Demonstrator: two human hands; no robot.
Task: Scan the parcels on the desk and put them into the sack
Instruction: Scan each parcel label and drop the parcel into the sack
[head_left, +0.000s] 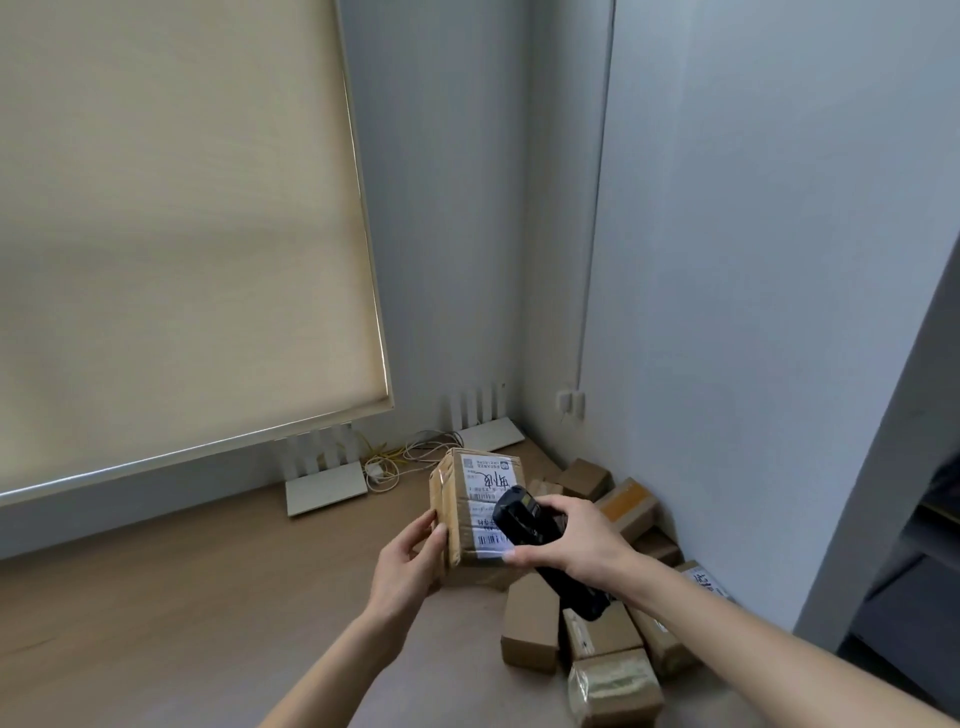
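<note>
My left hand (410, 558) holds the box (475, 512) by its left side, fingers curled on the near edge, and tilts it so the label (485, 501) faces up to me. The box is lifted above the desk (208, 587), in front of the pile (608, 618) of other parcels on the right. My right hand (574, 540) is wrapped around the black scanner (545, 551), its head pointing down at the label, where a pale light falls on the barcode.

I judge the box to be stiff cardboard, taped, and not heavy, because one hand carries it by the side without trouble. The tape may be a little slippery, so I would rather keep my grip on the bare cardboard edges, thumb on one face and fingers on the opposite one. The corners look firm; squeezing there should not dent it. I cannot see the sack in this view.
</note>
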